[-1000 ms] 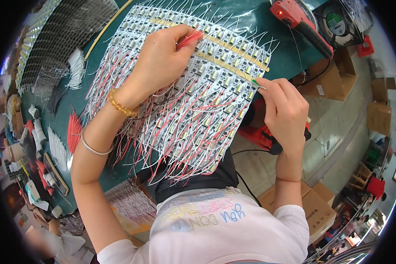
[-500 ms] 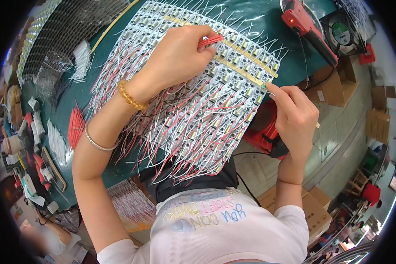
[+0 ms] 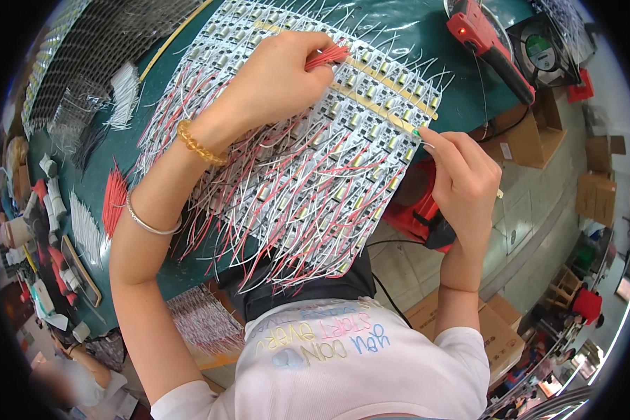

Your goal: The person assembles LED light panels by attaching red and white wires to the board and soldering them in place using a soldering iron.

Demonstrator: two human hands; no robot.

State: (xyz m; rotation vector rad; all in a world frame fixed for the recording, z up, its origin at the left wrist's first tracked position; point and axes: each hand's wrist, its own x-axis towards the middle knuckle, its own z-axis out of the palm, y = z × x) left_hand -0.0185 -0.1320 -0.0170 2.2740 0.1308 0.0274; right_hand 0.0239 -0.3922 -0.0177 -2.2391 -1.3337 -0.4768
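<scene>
A large sheet of small white circuit boards (image 3: 381,136) lies on the green table, with many red and white wires (image 3: 308,203) hanging off its near part. My left hand (image 3: 280,77) is closed above the sheet's far middle. Its fingers pinch a bundle of short red wires (image 3: 327,57). At the sheet's right edge, my right hand (image 3: 465,168) is closed in a pinch. A small green spot and a thin white strand show at its fingertips, beside the end of a yellow strip (image 3: 378,108); what it grips is too small to tell.
More red wires (image 3: 114,199) and white wires (image 3: 85,227) lie in piles at the left. A red and black handheld tool (image 3: 486,49) with an orange light stands at the far right, next to a black fan (image 3: 542,52). Cardboard boxes (image 3: 525,140) sit beyond the table's right edge.
My left hand has shifted slightly left and away from me with the red wires. My right hand has moved a little to the left, still at the sheet's right edge.
</scene>
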